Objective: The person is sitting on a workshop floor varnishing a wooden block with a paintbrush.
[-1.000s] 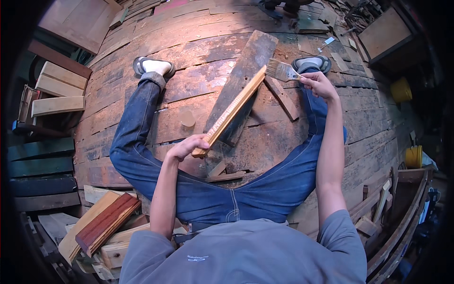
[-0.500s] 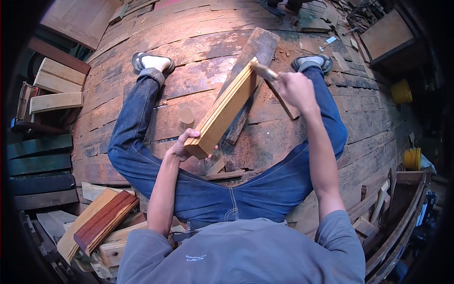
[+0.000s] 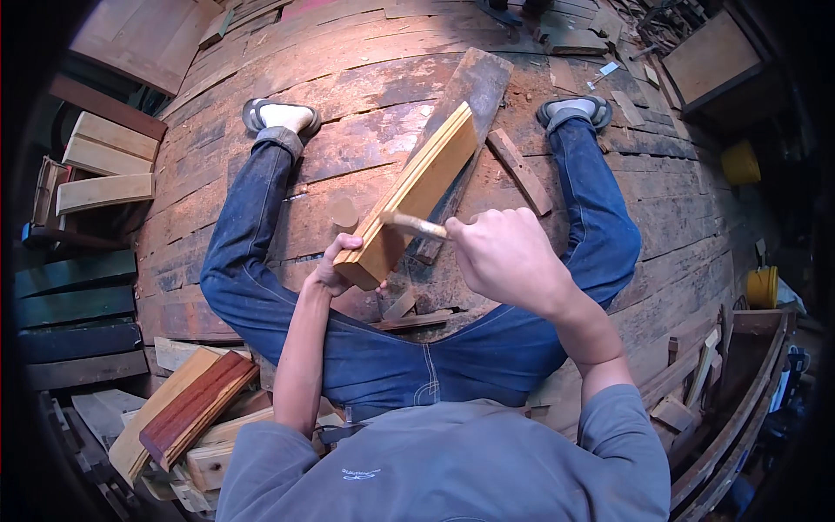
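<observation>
Pale wood — a grooved board (image 3: 416, 193) propped on the dark plank (image 3: 466, 104) between my legs, near end gripped in my left hand (image 3: 335, 265), my right hand (image 3: 504, 257) closed on a wooden handle (image 3: 416, 225) — a brush, perhaps — the board seemingly barely worked.

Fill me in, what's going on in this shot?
A person sits on a rough plank floor, legs spread. The left hand grips the near end of a light wooden board, propped slanting over a dark plank. The right hand holds a wooden tool handle against the board's face; the tool's head is hidden.
</observation>
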Demonstrator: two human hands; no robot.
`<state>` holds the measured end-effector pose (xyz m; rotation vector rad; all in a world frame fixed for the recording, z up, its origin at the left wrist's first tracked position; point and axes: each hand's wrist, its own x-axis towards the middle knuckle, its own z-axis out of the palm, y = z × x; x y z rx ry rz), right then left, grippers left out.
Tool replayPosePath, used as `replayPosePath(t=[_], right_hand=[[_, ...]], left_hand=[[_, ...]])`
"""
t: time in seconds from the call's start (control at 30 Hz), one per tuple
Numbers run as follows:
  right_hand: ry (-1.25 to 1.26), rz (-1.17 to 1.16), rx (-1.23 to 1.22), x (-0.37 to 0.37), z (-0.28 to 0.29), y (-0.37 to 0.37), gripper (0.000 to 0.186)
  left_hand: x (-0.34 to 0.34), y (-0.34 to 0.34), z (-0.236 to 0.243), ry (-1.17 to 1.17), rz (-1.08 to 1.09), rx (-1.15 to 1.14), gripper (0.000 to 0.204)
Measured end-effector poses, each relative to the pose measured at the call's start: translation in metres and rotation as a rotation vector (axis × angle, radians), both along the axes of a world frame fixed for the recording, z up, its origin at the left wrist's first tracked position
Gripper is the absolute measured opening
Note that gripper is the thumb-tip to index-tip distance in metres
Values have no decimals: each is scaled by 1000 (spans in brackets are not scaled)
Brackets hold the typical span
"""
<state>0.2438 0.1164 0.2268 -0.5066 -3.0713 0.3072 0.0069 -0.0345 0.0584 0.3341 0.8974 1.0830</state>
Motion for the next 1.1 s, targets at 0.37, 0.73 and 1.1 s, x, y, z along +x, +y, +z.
replayPosePath(t=[0.37, 0.73, 1.1], right_hand=[[88, -79, -640, 8, -66, 127, 26], [49, -672, -64, 4, -89, 146, 21], [-122, -163, -5, -21, -28, 20, 16]], left_hand=[[9, 7, 9, -257, 16, 65, 88], [12, 10, 15, -433, 104, 84, 93], [9, 10, 12, -291, 92, 69, 91]])
